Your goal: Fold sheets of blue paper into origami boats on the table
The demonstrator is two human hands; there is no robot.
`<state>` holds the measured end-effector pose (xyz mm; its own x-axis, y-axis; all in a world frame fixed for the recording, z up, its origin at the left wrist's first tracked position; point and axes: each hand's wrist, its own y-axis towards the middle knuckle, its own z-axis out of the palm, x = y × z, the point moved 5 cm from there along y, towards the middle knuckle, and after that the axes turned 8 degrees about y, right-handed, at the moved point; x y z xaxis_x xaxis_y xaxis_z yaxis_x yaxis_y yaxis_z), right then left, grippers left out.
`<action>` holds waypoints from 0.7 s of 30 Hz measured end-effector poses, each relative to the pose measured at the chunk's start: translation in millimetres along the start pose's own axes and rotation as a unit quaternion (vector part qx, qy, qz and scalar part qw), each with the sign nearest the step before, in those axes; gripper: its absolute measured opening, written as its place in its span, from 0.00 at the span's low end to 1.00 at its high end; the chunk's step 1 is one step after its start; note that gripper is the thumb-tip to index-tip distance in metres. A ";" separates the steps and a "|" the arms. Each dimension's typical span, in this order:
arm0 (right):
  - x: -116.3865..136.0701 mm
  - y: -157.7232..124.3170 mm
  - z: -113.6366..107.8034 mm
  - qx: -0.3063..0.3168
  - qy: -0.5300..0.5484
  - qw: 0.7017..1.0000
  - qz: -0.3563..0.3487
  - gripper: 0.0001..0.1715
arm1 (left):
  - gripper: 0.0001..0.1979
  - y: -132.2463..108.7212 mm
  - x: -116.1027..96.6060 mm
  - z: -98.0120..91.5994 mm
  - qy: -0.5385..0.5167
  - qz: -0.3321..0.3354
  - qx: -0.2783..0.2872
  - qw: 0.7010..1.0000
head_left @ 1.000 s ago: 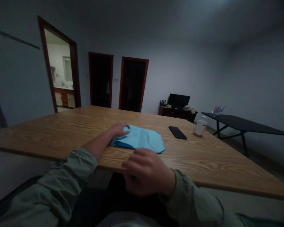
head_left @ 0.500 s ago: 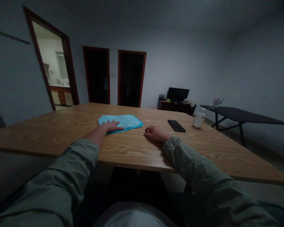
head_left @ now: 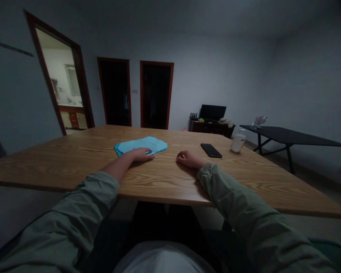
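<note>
A folded light blue cloth (head_left: 143,144) lies on the wooden table (head_left: 165,174), past the middle of its near side. My left hand (head_left: 142,154) lies flat on the cloth's near edge, fingers stretched out. My right hand (head_left: 187,158) rests on the bare wood to the right of the cloth, fingers loosely curled, with nothing visible in it. Both forearms in grey-green sleeves reach over the table's near edge.
A black phone (head_left: 211,150) lies on the table right of my right hand, and a white bottle (head_left: 237,142) stands beyond it. A black table (head_left: 292,137) stands at the right. Three doorways and a low cabinet with a monitor (head_left: 213,112) line the far wall.
My right hand came up from below the table edge and settled on the wood beside the cloth. The cloth with my left hand on it now lies farther from me and to the left.
</note>
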<state>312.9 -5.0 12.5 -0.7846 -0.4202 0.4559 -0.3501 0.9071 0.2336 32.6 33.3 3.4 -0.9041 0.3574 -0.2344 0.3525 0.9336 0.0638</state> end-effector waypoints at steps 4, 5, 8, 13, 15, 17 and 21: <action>-21.5 7.9 -20.2 -0.101 0.000 0.992 0.070 0.28 | 0.32 -16.1 -67.5 8.9 -0.015 0.125 0.049 0.991; -28.6 7.9 -25.8 -0.119 -0.013 0.989 0.089 0.30 | 0.31 -18.9 -82.9 10.6 -0.027 0.157 0.056 0.986; -50.4 3.6 -34.3 -0.118 -0.063 0.981 0.143 0.35 | 0.27 -19.3 -108.8 9.2 -0.097 0.235 0.029 0.967; -64.3 -0.7 -20.1 -0.012 -0.116 0.986 0.120 0.36 | 0.28 2.1 -42.3 8.4 -0.039 0.036 -0.020 0.998; -63.6 0.8 -20.5 -0.024 -0.111 0.987 0.110 0.36 | 0.32 4.6 -0.9 9.8 0.016 -0.053 0.012 0.998; -64.7 2.7 -27.8 -0.055 -0.095 0.987 0.121 0.36 | 0.34 3.3 30.7 5.6 0.036 -0.098 0.014 0.994; -79.6 -0.3 -54.6 -0.110 -0.042 0.975 0.190 0.29 | 0.32 -3.5 49.2 -9.9 0.047 -0.147 -0.043 0.987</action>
<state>403.4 26.8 23.1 -0.8789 -0.0437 0.4750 0.0840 0.9661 0.2442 -15.5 47.9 1.2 -0.9839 0.0682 -0.1651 0.0540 0.9946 0.0892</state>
